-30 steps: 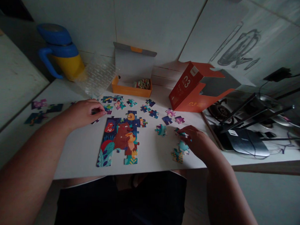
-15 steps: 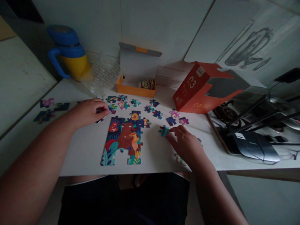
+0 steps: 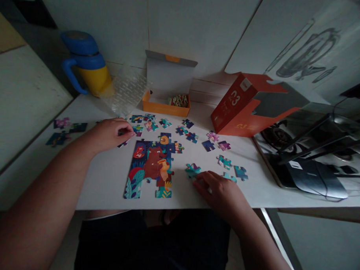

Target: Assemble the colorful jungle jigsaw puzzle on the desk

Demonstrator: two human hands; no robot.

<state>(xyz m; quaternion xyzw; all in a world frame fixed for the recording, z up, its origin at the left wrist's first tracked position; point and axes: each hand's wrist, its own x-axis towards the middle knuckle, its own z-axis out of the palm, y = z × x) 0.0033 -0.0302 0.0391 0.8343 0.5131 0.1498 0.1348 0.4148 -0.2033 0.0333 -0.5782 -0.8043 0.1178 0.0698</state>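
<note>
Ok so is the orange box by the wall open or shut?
Open: the box's lid stands raised against the wall.

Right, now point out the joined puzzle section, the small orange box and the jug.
Joined puzzle section (image 3: 152,164): head view, on its brown bear.
Small orange box (image 3: 166,109): head view, front wall.
Jug (image 3: 95,79): head view, yellow body.

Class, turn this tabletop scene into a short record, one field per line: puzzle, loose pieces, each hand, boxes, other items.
Puzzle: partly joined, gap in bottom edge
Loose pieces: scattered on white table
Left hand: beside dark piece, grip unclear
Right hand: by teal piece, grip unclear
Boxes: open orange box, red box
Other items: blue-and-yellow jug, clear plastic wrap
</note>
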